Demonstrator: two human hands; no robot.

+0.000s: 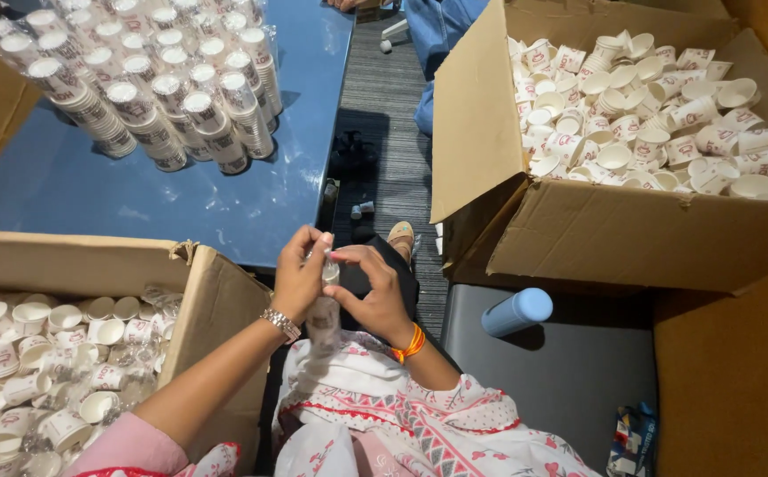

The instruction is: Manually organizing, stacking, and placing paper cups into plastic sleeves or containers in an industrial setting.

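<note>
A patterned white-and-red garment (401, 424) is filling the bottom of the frame as a seated person is working both hands just above the lap. The left hand (300, 278), a metal watch (279, 324) at its wrist, and the right hand (377, 287), an orange band (410, 343) at its wrist, are closing together around the top of a sleeve of cups (323, 314), a clear plastic-wrapped stack that is hanging down between them toward the knees. Fingertips of both hands are pinching at the wrapper's upper end, so the step in hand looks like sealing or twisting off the top of the sleeve; finishing it would seem to call for a firm pinch while keeping the stack straight. To the left, an open box (216, 300) is holding loose paper cups (39, 353) and crumpled plastic. On the blue table (225, 203) ahead, wrapped stacks (154, 79) are lying in a cluster. To the right, a big box (631, 230) is brimming with more loose cups (658, 115), its flap leaning over the gap. A pale blue cylinder (516, 311) is lying on a grey surface (560, 371) below it. The boxes are crowding both elbows, leaving only a narrow lap space for the work.
</note>
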